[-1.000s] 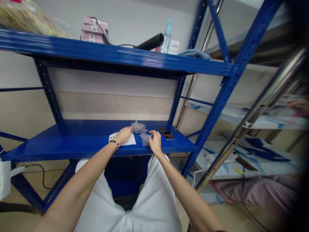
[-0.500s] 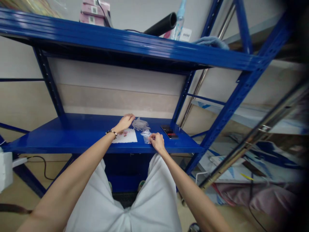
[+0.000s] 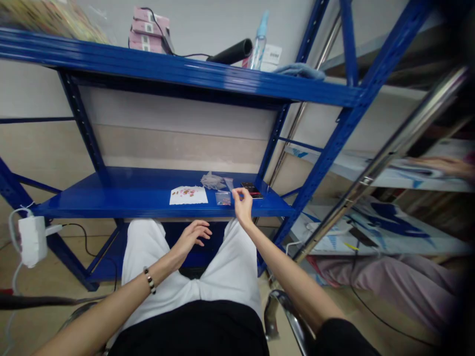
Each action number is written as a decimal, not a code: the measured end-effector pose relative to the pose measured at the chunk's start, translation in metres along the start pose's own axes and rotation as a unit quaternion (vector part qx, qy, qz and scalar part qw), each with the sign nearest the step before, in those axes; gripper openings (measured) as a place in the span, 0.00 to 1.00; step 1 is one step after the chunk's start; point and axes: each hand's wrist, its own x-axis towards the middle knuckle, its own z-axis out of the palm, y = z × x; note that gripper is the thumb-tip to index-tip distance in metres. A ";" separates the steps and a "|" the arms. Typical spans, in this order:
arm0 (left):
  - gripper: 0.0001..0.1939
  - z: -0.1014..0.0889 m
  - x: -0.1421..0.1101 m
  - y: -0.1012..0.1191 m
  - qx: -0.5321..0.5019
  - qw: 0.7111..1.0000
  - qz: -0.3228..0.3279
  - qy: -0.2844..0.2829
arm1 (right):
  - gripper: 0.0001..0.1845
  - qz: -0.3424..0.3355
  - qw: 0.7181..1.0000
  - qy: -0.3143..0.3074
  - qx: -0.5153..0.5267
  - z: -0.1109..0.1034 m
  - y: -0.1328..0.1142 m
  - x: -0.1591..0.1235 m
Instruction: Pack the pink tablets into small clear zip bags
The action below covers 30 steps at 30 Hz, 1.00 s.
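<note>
- Drawn back from the counter since earlier: left hand, over the lap, fingers loosely spread.
- Stacked pink cartons, white labels unreadable.
- White card, flat on the counter, pink-and-brown spots.
- Crumpled clear plastic.
- Small clear bag, flat beside the right hand, reddish bits inside.
- Right hand: fingers narrowed; cannot tell whether gripping anything.
- Phone, dark screen.
- White box, barcode.

Pink boxes, blk tube, spray btl & blue cloth on upr shelf.
</note>
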 end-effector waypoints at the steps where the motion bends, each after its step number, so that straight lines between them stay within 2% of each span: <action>1: 0.17 -0.008 -0.011 0.006 -0.033 0.999 -0.013 -0.004 | 0.12 -0.007 0.999 -0.045 0.018 -0.003 -0.012 -0.022; 3: 0.22 -0.019 -0.027 0.015 -0.095 0.993 -0.050 -0.048 | 0.10 -0.019 0.989 -0.143 0.042 -0.007 -0.038 -0.070; 5: 0.24 -0.024 -0.037 0.015 -0.111 0.990 -0.060 -0.062 | 0.09 -0.033 0.978 -0.201 0.038 -0.006 -0.060 -0.111; 8: 0.21 -0.030 -0.040 -0.002 -0.058 0.996 -0.057 -0.023 | 0.09 -0.064 0.964 -0.259 0.006 -0.004 -0.075 -0.143; 12: 0.17 -0.039 -0.032 -0.020 0.023 0.998 -0.043 0.034 | 0.05 -0.053 0.960 -0.276 0.015 0.002 -0.062 -0.138; 15: 0.14 -0.041 -0.023 -0.020 0.072 0.997 0.008 0.004 | 0.23 0.023 0.963 -0.265 0.051 0.011 -0.040 -0.127; 17: 0.14 -0.041 -0.017 -0.020 0.096 0.995 0.027 -0.022 | 0.22 0.100 0.940 -0.307 0.109 0.017 -0.028 -0.123; 19: 0.15 -0.043 -0.012 -0.022 0.098 0.994 0.023 -0.040 | 0.18 0.176 0.900 -0.360 0.174 0.020 -0.022 -0.121; 21: 0.16 -0.045 -0.009 -0.027 0.085 0.995 0.011 -0.060 | 0.19 0.232 0.871 -0.372 0.220 0.020 -0.022 -0.122; 23: 0.17 -0.047 -0.010 -0.031 0.081 0.995 0.011 -0.061 | 0.19 0.267 0.862 -0.351 0.250 0.018 -0.027 -0.124; 27: 0.18 -0.049 -0.015 -0.032 0.105 0.993 0.026 -0.050 | 0.18 0.282 0.852 -0.322 0.302 0.014 -0.037 -0.130; 30: 0.19 -0.053 -0.011 -0.029 0.115 0.991 0.033 -0.051 | 0.18 0.295 0.839 -0.329 0.316 0.015 -0.038 -0.129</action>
